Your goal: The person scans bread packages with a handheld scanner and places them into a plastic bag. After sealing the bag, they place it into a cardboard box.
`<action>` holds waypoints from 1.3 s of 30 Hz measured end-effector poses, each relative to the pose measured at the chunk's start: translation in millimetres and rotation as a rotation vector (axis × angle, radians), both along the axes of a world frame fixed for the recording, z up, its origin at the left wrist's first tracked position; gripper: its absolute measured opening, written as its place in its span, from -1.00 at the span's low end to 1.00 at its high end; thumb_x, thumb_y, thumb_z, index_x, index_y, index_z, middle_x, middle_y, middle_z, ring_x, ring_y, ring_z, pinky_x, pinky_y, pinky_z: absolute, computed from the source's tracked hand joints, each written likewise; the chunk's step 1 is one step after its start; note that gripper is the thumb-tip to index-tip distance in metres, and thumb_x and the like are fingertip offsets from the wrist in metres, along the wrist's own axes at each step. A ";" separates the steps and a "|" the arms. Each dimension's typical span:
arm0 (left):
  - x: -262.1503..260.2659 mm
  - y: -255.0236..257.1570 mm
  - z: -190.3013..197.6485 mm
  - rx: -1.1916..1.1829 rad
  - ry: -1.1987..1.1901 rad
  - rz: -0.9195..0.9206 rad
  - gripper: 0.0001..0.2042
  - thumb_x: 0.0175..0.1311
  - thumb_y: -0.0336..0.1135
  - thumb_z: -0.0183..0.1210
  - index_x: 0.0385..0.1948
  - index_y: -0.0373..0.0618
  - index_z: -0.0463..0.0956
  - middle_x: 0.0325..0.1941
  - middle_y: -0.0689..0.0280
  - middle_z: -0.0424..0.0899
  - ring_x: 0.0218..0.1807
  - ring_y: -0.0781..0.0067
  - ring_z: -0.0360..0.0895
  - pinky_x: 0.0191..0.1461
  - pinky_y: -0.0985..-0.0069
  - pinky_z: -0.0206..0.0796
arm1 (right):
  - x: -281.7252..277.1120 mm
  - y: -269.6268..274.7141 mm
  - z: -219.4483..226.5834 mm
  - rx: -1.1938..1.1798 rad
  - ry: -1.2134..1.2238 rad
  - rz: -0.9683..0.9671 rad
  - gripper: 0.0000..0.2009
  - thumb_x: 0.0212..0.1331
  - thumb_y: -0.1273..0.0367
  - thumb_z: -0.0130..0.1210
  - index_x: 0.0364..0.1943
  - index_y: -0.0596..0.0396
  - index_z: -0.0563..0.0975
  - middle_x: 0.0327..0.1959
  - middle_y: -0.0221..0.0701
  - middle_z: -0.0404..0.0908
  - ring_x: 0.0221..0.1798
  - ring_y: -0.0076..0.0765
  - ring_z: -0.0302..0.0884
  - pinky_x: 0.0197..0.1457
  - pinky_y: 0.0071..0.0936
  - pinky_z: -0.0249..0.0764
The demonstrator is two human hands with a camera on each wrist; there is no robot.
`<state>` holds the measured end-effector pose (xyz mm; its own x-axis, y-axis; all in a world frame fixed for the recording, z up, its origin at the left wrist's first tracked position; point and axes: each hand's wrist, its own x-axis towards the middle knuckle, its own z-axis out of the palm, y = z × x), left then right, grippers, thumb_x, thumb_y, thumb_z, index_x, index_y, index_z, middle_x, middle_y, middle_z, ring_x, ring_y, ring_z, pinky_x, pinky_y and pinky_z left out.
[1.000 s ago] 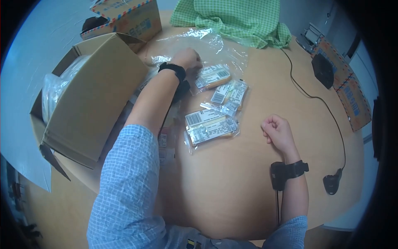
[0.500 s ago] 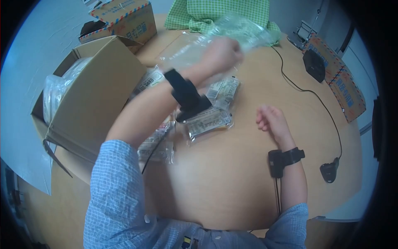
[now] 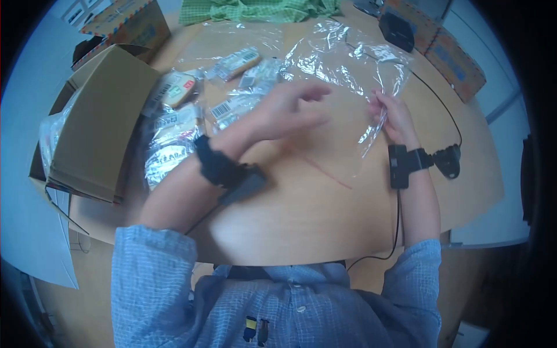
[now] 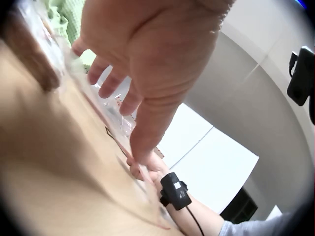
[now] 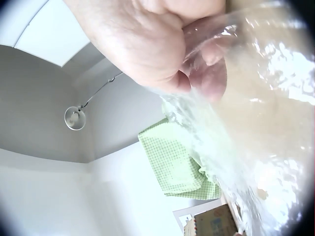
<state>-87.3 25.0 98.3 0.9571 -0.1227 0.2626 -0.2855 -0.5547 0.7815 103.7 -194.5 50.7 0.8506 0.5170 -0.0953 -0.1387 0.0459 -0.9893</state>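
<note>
A large clear plastic bag (image 3: 325,64) is spread over the table's middle and right. My right hand (image 3: 396,118) pinches its right edge between thumb and fingers, also seen in the right wrist view, where the film (image 5: 211,132) drapes from the fingers. A thin red strip (image 3: 325,171) runs along the bag's near edge. My left hand (image 3: 293,110) hovers over the bag's left part, fingers extended and thumb apart. In the left wrist view, the left thumb (image 4: 150,130) overlaps the bag's edge. Left of that hand lie several wrapped bread-like packs (image 3: 235,62) with printed labels.
An open cardboard box (image 3: 110,127) with plastic inside stands at the left, a smaller printed box (image 3: 136,29) behind it. Green checked cloth (image 3: 255,10) lies at the back. At the right are a black device (image 3: 397,32), a cable and another printed box (image 3: 455,69).
My left hand has swung from the back left toward the middle, and the clear bag has come nearer and to the right. My right hand has moved forward and taken hold of the bag's edge.
</note>
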 end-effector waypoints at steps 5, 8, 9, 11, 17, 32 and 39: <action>-40.5 8.0 -29.8 0.510 0.013 0.045 -0.29 -0.22 -0.08 0.38 0.11 0.04 0.32 0.27 0.08 0.15 0.32 0.01 0.04 0.31 0.17 -0.03 | 20.7 -14.1 -12.8 -0.223 -0.060 -0.042 -0.70 0.14 0.28 0.06 -0.09 0.12 0.40 -0.44 -0.47 0.52 -0.55 -0.67 0.45 -0.63 -0.77 0.29; -47.2 -1.9 -38.9 0.656 -0.005 0.061 -0.28 -0.22 -0.05 0.37 0.11 0.06 0.32 0.26 0.08 0.17 0.30 0.01 0.06 0.30 0.15 -0.04 | 26.6 -12.3 -22.5 -0.302 -0.259 -0.292 -0.54 0.08 0.24 0.11 0.03 0.19 0.34 -0.39 -0.36 0.54 -0.40 -0.48 0.51 -0.45 -0.63 0.42; -48.1 -4.4 -39.8 0.592 -0.046 0.083 -0.30 -0.21 -0.05 0.36 0.09 0.05 0.33 0.25 0.08 0.18 0.30 0.01 0.07 0.31 0.16 -0.05 | 28.6 -15.2 -24.4 -0.310 -0.252 -0.297 -0.54 0.08 0.24 0.11 0.03 0.19 0.34 -0.39 -0.36 0.54 -0.40 -0.48 0.51 -0.45 -0.63 0.42; -50.1 -9.0 -36.9 0.525 -0.079 0.102 -0.32 -0.20 -0.05 0.35 0.08 0.05 0.35 0.24 0.07 0.19 0.30 0.02 0.08 0.32 0.17 -0.06 | 22.2 -21.0 -18.1 -0.490 -0.913 -0.403 -0.47 0.02 0.21 0.15 0.06 0.18 0.34 -0.28 -0.27 0.53 -0.24 -0.31 0.51 -0.22 -0.49 0.44; -37.2 -7.7 -51.9 0.597 -0.091 0.117 -0.61 -0.05 -0.19 0.27 -0.13 -0.06 0.51 0.07 0.15 0.42 0.05 0.11 0.40 0.08 0.33 0.27 | -88.1 -18.8 31.7 -0.586 -0.931 0.436 -0.55 -0.12 0.30 0.21 -0.06 0.12 0.44 0.07 -0.30 0.34 0.13 -0.31 0.28 0.18 -0.39 0.18; -32.8 -7.3 -53.5 0.278 -0.133 0.197 -0.84 0.15 -0.35 0.05 -0.32 -0.20 0.55 -0.28 0.15 0.58 -0.19 0.12 0.49 -0.07 0.35 0.32 | -99.3 -22.9 -1.7 -0.549 -1.186 0.361 -0.65 -0.09 0.19 0.16 -0.26 0.13 0.49 -0.09 -0.25 0.45 -0.01 -0.12 0.36 0.04 -0.30 0.33; -33.6 -14.2 -44.3 0.334 -0.371 0.289 -0.87 0.21 -0.41 0.01 -0.32 -0.20 0.52 -0.33 0.19 0.58 -0.25 0.25 0.51 -0.18 0.48 0.32 | -92.6 -21.7 4.1 -0.530 -1.280 0.149 -0.85 0.00 0.38 0.06 -0.34 0.12 0.53 -0.22 -0.29 0.50 -0.15 -0.16 0.45 -0.10 -0.34 0.39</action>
